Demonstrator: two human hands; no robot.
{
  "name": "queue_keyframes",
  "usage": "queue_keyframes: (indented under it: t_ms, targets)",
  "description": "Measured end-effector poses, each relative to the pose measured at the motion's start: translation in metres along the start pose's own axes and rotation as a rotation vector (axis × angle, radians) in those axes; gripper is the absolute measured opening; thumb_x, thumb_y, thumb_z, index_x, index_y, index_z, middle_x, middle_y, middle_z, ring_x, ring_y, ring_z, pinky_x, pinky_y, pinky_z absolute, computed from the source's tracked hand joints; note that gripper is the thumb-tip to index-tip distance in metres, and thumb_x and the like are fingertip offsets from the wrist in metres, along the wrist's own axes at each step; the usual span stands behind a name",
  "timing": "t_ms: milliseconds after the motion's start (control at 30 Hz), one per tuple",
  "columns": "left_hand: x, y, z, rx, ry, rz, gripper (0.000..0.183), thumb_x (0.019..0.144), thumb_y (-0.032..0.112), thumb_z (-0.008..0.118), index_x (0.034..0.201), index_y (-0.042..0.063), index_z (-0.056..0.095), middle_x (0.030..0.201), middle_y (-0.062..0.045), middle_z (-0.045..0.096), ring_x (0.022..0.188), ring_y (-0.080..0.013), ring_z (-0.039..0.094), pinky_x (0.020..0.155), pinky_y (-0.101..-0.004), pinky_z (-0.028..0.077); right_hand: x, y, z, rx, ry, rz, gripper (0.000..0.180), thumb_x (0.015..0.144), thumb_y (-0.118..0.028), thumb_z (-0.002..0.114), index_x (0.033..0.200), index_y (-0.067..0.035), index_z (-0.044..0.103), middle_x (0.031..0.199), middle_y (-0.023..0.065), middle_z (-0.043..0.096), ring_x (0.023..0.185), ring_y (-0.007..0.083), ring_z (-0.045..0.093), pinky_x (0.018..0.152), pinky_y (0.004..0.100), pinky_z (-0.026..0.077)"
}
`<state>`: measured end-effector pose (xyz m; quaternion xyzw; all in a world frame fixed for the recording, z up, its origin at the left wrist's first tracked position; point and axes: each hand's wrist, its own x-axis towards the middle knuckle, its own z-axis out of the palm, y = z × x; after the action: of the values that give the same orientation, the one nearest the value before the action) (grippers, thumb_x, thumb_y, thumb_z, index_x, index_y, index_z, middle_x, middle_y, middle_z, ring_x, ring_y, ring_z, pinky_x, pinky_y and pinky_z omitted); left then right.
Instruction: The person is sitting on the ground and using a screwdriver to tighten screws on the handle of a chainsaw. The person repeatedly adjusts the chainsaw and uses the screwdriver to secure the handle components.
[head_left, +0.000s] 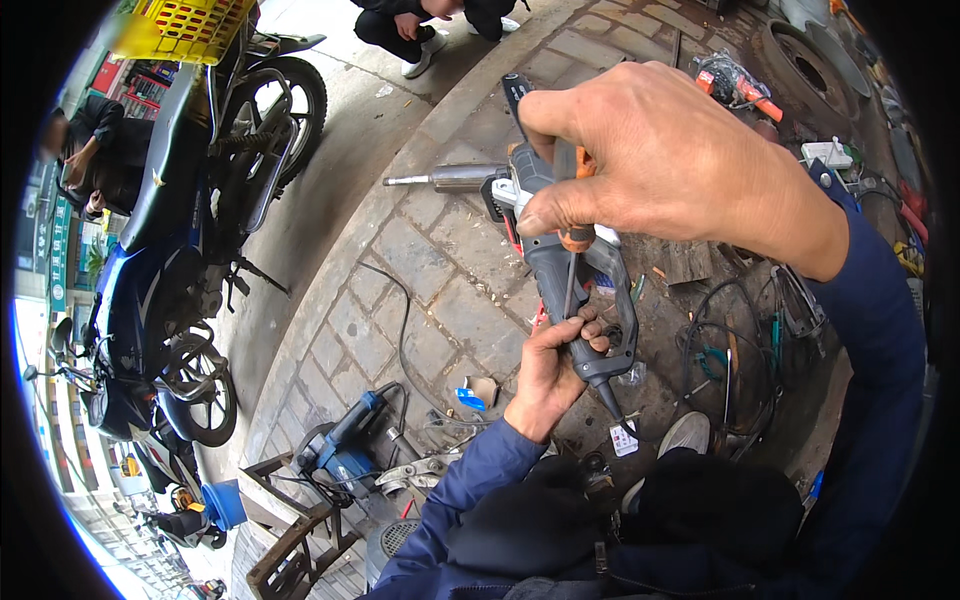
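My left hand (553, 360) grips a grey and black corded power tool (551, 277) at its rear, beside the looped handle. From the tool's far end sticks a flat black bar (516, 94) bearing writing. Above the body, my right hand (660, 157) holds a screwdriver (577, 237) by its orange and black handle. Its thin metal shaft runs down along the casing towards my left thumb. My right hand covers part of the body, and whether the tip touches a screw cannot be seen. The power cord (611, 405) leaves the handle towards my shoes.
Left of me, a blue corded power tool (349, 450) lies by a wooden frame (292, 540). A metal cylinder with a shaft (457, 178) rests beyond the held tool. Tangled cables (701, 322) lie right. A motorcycle (161, 247) stands beyond the kerb; a person (409, 30) crouches ahead.
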<state>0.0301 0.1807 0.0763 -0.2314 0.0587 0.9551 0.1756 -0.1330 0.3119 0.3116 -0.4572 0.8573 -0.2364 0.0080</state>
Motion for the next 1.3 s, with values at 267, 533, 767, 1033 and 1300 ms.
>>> queue_keyframes:
  t_ms: [267, 533, 767, 1033, 1300]
  targets:
    - [0.0, -0.001, 0.01, 0.056, 0.079, 0.044, 0.025, 0.095, 0.0, 0.058, 0.119, -0.005, 0.052, 0.099, -0.008, 0.054, 0.086, -0.0183, 0.054, 0.082, -0.0348, 0.052, 0.001, 0.008, 0.001, -0.138, 0.06, -0.006, 0.028, 0.081, -0.025, 0.075, 0.087, 0.002, 0.066, 0.074, 0.0158, 0.069, 0.074, 0.0359, 0.072, 0.067, 0.0473, 0.056]
    - [0.001, 0.001, 0.0, -0.006, 0.003, 0.013, 0.039, 0.093, -0.002, 0.058, 0.13, -0.009, 0.048, 0.109, -0.013, 0.056, 0.087, -0.0184, 0.054, 0.08, -0.0368, 0.053, -0.001, 0.008, 0.008, -0.102, 0.106, -0.111, 0.021, 0.058, -0.005, 0.066, 0.073, 0.007, 0.072, 0.073, 0.0255, 0.071, 0.072, 0.0387, 0.073, 0.064, 0.0473, 0.058]
    - [0.004, 0.0, 0.004, 0.053, 0.016, -0.039, 0.032, 0.091, 0.0, 0.06, 0.12, -0.008, 0.051, 0.105, -0.01, 0.056, 0.089, -0.0204, 0.055, 0.085, -0.0371, 0.05, -0.003, 0.007, 0.001, 0.079, 0.004, 0.064, 0.016, 0.075, -0.01, 0.067, 0.078, 0.0, 0.079, 0.072, 0.0127, 0.076, 0.074, 0.0219, 0.077, 0.065, 0.0369, 0.059]
    - [-0.016, -0.021, 0.001, 0.414, 0.162, 0.013, 0.048, 0.09, 0.018, 0.067, 0.131, -0.007, 0.059, 0.112, -0.017, 0.068, 0.105, -0.0331, 0.066, 0.092, -0.0443, 0.056, -0.088, 0.023, -0.061, 0.798, 0.065, 0.372, 0.016, 0.09, -0.008, 0.063, 0.1, 0.005, 0.059, 0.072, 0.0083, 0.068, 0.063, 0.0103, 0.066, 0.055, 0.0289, 0.05]
    - [-0.023, -0.017, -0.009, 0.62, 0.165, -0.136, 0.055, 0.098, 0.042, 0.054, 0.121, -0.008, 0.064, 0.096, -0.027, 0.071, 0.078, -0.0364, 0.071, 0.073, -0.044, 0.059, -0.109, 0.043, -0.029, 0.588, 0.033, 0.242, 0.019, 0.092, -0.012, 0.064, 0.103, 0.003, 0.06, 0.077, 0.0071, 0.068, 0.067, 0.0102, 0.066, 0.057, 0.0277, 0.05]
